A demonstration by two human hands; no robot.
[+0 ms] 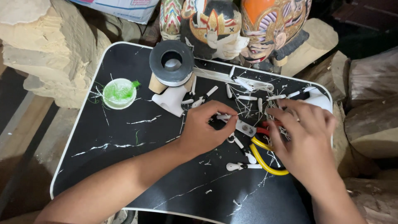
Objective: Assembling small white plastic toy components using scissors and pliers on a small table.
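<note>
While the left hand (205, 130) pinches a small white piece (224, 117), yellow-handled pliers (263, 155) lie at its 4 o'clock, under the open right hand (304, 139); bare tabletop (124, 157) spreads toward 8 o'clock.

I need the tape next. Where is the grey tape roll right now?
In the head view, the grey tape roll stands at the far left-centre of the black tray, right of the green-stringed cup and in front of the painted masks.

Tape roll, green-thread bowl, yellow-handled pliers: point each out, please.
Tape roll (154, 62): head view, on its dark outer band.
Green-thread bowl (108, 102): head view, on its white rim.
Yellow-handled pliers (262, 162): head view, on the lower yellow handle.
</note>
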